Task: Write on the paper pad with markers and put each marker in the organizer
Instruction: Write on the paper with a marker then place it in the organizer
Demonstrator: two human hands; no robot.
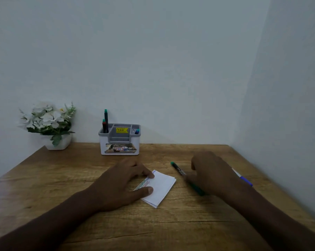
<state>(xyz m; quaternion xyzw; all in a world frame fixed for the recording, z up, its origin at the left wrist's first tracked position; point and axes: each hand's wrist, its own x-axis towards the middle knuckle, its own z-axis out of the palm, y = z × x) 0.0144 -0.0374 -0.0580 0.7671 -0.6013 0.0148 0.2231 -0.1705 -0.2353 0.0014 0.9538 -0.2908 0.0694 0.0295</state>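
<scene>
Grainy wooden counter (80,178) carries the small white folded paper pad (162,187), pressed flat by the left hand (122,183)'s straight fingers; the right hand (212,174) curls round a slim green-capped black marker (178,168); behind, the boxy grey-and-white plastic organizer (119,140).

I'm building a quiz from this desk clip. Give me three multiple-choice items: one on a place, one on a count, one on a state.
1. Where does the organizer stand?
A. at the desk's back edge, by the wall
B. on the paper pad
C. under the right hand

2. How many markers stand in the organizer's left compartment?
A. none
B. two
C. five

3. What is the left hand doing?
A. lifting the flower pot
B. resting on the paper pad, fingers flat
C. holding a marker upright

Key: 1 A, it stands against the wall; 2 B, a tall and a short marker show; 3 B, fingertips lie on the pad's written edge.
</scene>
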